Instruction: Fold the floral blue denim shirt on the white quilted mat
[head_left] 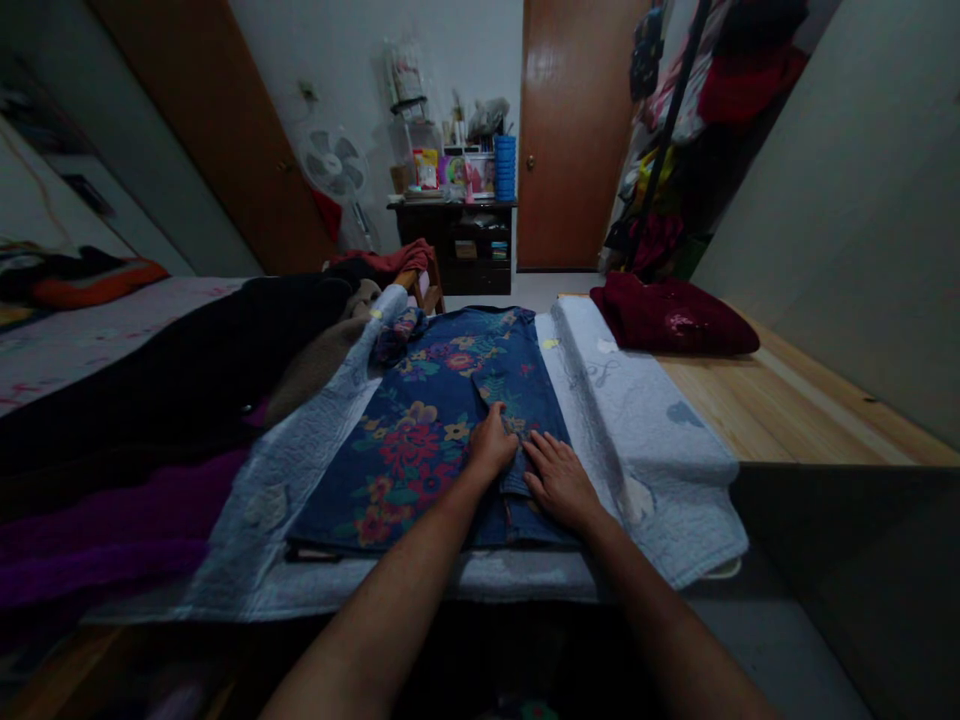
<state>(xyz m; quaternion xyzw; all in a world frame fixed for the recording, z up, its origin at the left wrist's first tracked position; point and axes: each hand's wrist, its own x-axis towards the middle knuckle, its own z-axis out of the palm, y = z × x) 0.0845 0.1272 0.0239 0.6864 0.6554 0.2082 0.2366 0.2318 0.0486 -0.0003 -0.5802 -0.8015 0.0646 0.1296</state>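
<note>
A dark blue garment [409, 440] with red and yellow flowers lies spread on a pale grey quilted cloth [645, 410]. Near its right side, my left hand [493, 440] has its fingers closed on a fold of the garment, thumb on top. Just to the right, my right hand [559, 478] rests flat on the same garment, its fingers spread and pointing up and left. A sleeve or flap of the garment runs under both hands. The fingertips of my left hand are partly hidden.
Dark and purple clothes [135, 500] lie heaped on the left. A folded maroon cloth [675, 315] sits on a wooden board [750, 400] at the right. Behind stand a white fan [335, 163] and a dark cabinet [454, 245].
</note>
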